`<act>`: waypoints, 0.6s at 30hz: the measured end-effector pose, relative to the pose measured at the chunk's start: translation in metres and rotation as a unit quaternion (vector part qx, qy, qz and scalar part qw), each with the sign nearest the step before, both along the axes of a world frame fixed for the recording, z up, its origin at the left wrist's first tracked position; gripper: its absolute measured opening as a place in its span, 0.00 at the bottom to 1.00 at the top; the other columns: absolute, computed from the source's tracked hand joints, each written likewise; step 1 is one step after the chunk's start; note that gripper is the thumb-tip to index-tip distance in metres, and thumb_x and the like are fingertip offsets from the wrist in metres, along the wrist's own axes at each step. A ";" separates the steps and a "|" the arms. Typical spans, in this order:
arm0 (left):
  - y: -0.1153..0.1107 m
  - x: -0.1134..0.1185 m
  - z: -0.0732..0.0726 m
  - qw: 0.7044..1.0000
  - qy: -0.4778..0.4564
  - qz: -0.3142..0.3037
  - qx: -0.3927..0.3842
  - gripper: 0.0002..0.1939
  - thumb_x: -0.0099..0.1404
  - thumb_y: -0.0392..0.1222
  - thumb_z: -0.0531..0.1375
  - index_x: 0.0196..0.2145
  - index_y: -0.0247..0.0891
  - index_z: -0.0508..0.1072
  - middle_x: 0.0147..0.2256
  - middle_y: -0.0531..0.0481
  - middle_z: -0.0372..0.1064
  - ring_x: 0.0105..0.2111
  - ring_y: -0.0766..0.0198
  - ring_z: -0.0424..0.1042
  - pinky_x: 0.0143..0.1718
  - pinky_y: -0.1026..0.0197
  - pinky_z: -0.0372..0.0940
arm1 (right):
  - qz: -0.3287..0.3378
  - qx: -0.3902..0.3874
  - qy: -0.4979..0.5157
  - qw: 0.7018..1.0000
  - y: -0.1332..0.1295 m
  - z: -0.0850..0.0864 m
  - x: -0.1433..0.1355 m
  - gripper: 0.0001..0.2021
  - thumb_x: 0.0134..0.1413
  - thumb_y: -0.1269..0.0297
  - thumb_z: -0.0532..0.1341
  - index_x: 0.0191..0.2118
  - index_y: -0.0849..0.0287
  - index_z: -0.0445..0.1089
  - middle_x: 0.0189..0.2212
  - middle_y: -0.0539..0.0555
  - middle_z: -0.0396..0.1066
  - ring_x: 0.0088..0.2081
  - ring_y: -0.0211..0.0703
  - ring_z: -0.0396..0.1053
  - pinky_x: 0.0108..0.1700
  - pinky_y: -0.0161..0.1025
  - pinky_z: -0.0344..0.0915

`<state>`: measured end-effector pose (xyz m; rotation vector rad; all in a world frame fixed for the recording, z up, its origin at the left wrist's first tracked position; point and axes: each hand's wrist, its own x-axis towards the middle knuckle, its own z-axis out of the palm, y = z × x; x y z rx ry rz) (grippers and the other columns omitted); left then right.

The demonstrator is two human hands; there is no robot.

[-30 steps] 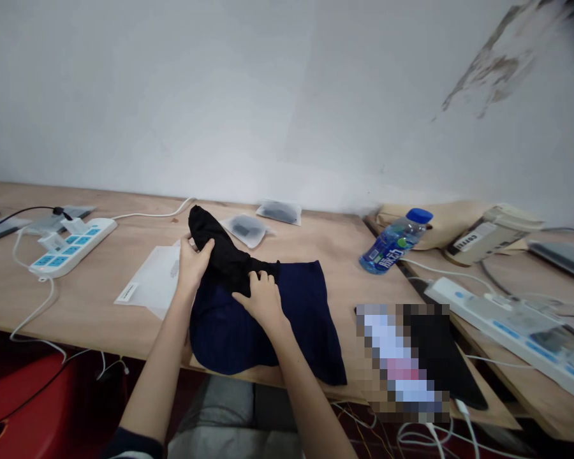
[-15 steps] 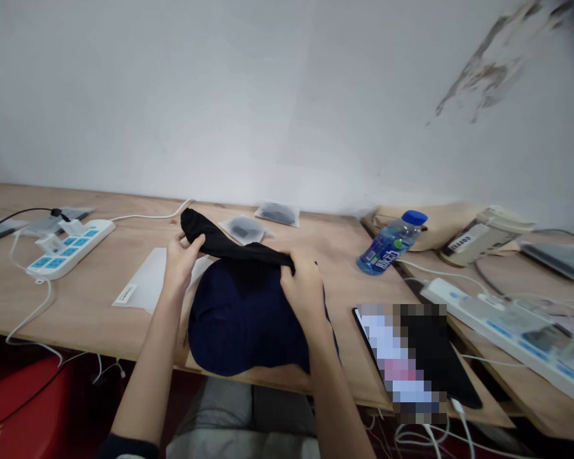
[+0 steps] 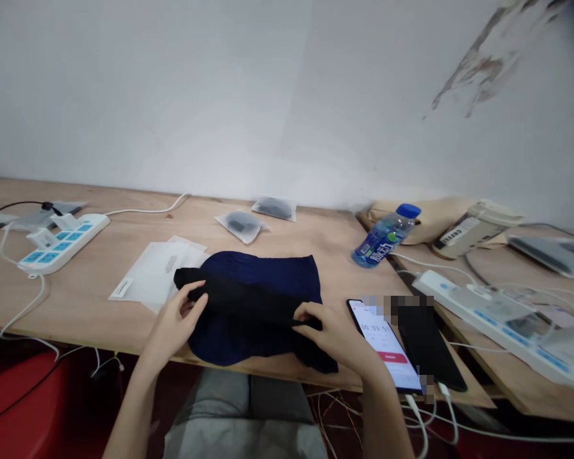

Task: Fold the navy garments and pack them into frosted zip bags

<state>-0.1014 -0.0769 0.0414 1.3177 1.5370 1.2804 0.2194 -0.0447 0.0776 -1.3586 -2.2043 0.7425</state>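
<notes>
A folded black cloth stretches between my two hands, low over a dark blue cloth that lies spread at the table's front edge. My left hand pinches the black cloth's left end between thumb and fingers. At the other end, my right hand grips a corner of it, fingers closed. Part of the black cloth hangs down toward the front right of the blue one. Just left of the cloths lie flat translucent plastic bags, one with a white label.
Two packed pouches rest near the wall. A white power strip is at left, another at right. A blue-capped bottle, a coffee cup, a phone and a black device stand or lie right of the cloths.
Both hands have brought the black cloth down and toward me, from above the blue cloth's far edge to over its middle. More of the blue cloth and the plastic bags now shows.
</notes>
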 end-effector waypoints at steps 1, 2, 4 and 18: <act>-0.006 -0.006 -0.004 0.999 0.027 -0.022 -0.006 0.25 0.59 0.51 0.62 0.53 0.44 0.70 0.47 0.45 0.74 0.44 0.56 0.76 0.45 0.55 0.72 | -0.003 0.000 0.012 1.000 -0.002 -0.004 0.003 0.04 0.54 0.66 0.58 0.33 0.53 0.71 0.34 0.50 0.75 0.37 0.45 0.73 0.41 0.42 0.68; -0.010 -0.013 -0.006 0.998 0.053 -0.038 -0.010 0.24 0.59 0.51 0.62 0.53 0.46 0.70 0.45 0.46 0.74 0.43 0.56 0.76 0.45 0.55 0.72 | -0.011 0.008 0.022 1.000 -0.004 -0.006 0.005 0.06 0.56 0.66 0.57 0.36 0.52 0.72 0.36 0.51 0.76 0.39 0.45 0.73 0.43 0.43 0.69; -0.018 -0.025 -0.005 0.992 0.116 -0.046 -0.016 0.21 0.61 0.50 0.60 0.51 0.47 0.71 0.39 0.48 0.76 0.38 0.56 0.77 0.40 0.56 0.72 | -0.046 0.047 0.029 0.997 -0.007 -0.010 0.007 0.09 0.59 0.65 0.54 0.40 0.52 0.72 0.39 0.52 0.76 0.42 0.47 0.74 0.46 0.45 0.68; 0.012 -0.033 0.115 0.988 -0.072 0.084 0.103 0.10 0.55 0.47 0.64 0.32 0.39 0.75 0.32 0.53 0.73 0.36 0.61 0.72 0.36 0.65 0.67 | -0.151 0.132 0.252 0.946 -0.004 0.070 0.016 0.11 0.55 0.54 0.64 0.40 0.54 0.74 0.37 0.52 0.77 0.39 0.46 0.74 0.42 0.41 0.71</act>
